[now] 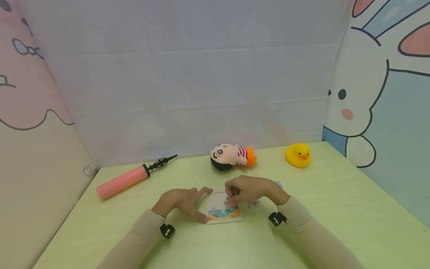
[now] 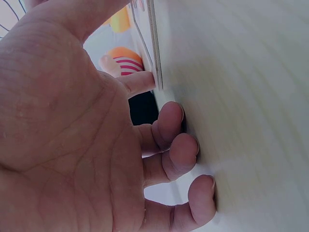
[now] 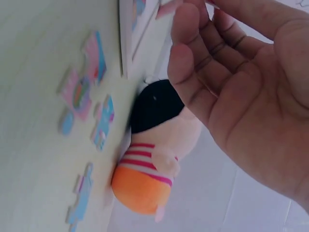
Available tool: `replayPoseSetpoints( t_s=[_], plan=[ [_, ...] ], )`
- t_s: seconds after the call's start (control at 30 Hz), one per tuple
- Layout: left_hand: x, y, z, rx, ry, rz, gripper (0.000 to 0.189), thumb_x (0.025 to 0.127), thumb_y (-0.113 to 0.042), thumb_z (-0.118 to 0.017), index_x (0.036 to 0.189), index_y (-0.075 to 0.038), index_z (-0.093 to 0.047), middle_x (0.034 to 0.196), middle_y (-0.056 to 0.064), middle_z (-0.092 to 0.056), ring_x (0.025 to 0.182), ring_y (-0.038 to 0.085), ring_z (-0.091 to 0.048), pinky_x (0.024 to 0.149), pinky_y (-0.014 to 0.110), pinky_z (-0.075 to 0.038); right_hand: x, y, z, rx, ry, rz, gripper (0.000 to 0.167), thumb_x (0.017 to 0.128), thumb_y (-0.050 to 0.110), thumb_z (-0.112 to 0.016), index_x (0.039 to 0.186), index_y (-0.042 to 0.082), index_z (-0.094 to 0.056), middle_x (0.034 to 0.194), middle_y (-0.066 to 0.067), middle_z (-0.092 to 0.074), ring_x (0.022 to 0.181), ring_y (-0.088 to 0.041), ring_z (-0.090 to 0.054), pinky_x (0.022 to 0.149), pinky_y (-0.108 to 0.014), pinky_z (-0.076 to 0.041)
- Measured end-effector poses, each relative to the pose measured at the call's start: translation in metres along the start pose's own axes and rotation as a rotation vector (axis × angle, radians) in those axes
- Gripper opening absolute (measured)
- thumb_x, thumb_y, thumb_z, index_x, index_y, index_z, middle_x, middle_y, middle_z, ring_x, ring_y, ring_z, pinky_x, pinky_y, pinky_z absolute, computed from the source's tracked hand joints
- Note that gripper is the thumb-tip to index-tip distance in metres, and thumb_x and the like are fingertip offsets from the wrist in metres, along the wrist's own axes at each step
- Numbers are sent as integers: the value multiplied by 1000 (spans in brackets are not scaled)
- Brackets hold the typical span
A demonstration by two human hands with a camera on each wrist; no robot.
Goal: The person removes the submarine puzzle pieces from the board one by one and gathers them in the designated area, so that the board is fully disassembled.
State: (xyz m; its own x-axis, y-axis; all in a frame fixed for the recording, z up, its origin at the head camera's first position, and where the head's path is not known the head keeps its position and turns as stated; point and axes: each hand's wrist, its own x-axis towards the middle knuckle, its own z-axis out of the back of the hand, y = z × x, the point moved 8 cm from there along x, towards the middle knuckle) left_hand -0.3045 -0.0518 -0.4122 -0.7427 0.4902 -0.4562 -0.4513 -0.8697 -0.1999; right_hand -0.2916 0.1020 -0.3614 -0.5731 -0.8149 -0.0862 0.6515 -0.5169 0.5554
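Note:
A small jigsaw puzzle in a pale frame (image 1: pixel 225 222) lies on the table, its lower part filled with a blue and sandy picture. My left hand (image 1: pixel 183 201) is spread along the frame's left side, thumb near the lower corner and index finger at the upper one. In the left wrist view its other fingers (image 2: pixel 183 154) rest on the tabletop. Over the frame's right half, my right hand (image 1: pixel 248 188) pinches a pinkish puzzle piece (image 1: pixel 229 204); the fingers partly hide it. Loose puzzle pieces (image 3: pixel 102 123) lie right of the frame, partly behind the right hand in the head view.
Behind the frame lies a doll (image 1: pixel 231 157) with black hair, striped top and orange bottom. A yellow rubber duck (image 1: pixel 298 155) sits at the back right. A pink hand pump (image 1: pixel 124 182) with a black nozzle lies at the left. A pale wall (image 1: pixel 201 82) closes off the table's back.

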Motion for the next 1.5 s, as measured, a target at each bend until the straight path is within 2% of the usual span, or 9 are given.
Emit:
replayPoseSetpoints(
  t_s=[0.23,0.33,0.43,0.6,0.67,0.87,1.03,1.17,1.5],
  plan=[
    [-1,1,1,-16,1,9,96,78,-66,-74,154,-36,-24,131,9,-52,118,27,-56,95,51,-44,-12,-5,13,-17,21,-20,17,95,11,-69,108,7,-60,85,8,-62,74,-6,-59,72,-26,-49],
    [0,1,0,-18,1,6,95,78,-65,-74,154,-35,-25,131,9,-52,118,26,-56,95,50,-44,-18,-8,18,-15,31,-25,14,95,11,-69,107,8,-62,82,7,-63,73,-7,-59,70,-26,-49],
    [0,1,0,-21,4,4,95,78,-64,-75,154,-35,-24,130,8,-52,118,26,-55,96,50,-44,-24,-14,21,29,47,-65,11,94,8,-70,102,10,-62,80,4,-63,69,-11,-59,68,-27,-49],
    [-1,0,0,-18,7,0,95,79,-64,-75,154,-34,-24,130,9,-52,118,26,-55,96,51,-43,-36,-26,28,93,57,-141,11,92,6,-71,98,10,-62,77,-1,-63,68,-29,-61,64,-28,-49],
    [-1,-1,1,-14,6,-2,95,80,-63,-75,154,-34,-24,130,9,-52,118,26,-56,96,50,-44,-41,-31,30,105,58,-169,11,92,7,-71,97,10,-62,76,-2,-63,68,-31,-60,65,-31,-49],
    [-2,-2,1,-14,5,-4,94,80,-62,-75,154,-33,-24,128,9,-52,117,25,-56,95,50,-44,-49,-46,31,118,93,-224,11,93,8,-71,97,5,-61,74,-3,-64,63,-18,-56,67,-37,-51],
    [-2,-3,0,-13,7,-7,94,80,-63,-75,154,-33,-24,129,9,-52,117,26,-56,96,50,-44,-55,-61,26,153,131,-298,11,91,2,-69,96,4,-59,72,-4,-63,61,-18,-54,62,-31,-45],
    [-1,-3,1,-5,7,-6,94,80,-63,-74,154,-33,-24,128,9,-53,116,25,-56,95,50,-44,-59,-69,25,164,144,-352,12,91,3,-70,95,7,-60,71,-5,-63,60,-18,-53,57,-27,-39],
    [-2,-3,1,1,7,-3,94,80,-64,-74,154,-33,-24,129,9,-52,118,26,-56,96,50,-44,-64,-80,25,192,149,-398,13,89,0,-69,96,6,-59,69,0,-54,58,-13,-47,56,-23,-36]
  ],
)
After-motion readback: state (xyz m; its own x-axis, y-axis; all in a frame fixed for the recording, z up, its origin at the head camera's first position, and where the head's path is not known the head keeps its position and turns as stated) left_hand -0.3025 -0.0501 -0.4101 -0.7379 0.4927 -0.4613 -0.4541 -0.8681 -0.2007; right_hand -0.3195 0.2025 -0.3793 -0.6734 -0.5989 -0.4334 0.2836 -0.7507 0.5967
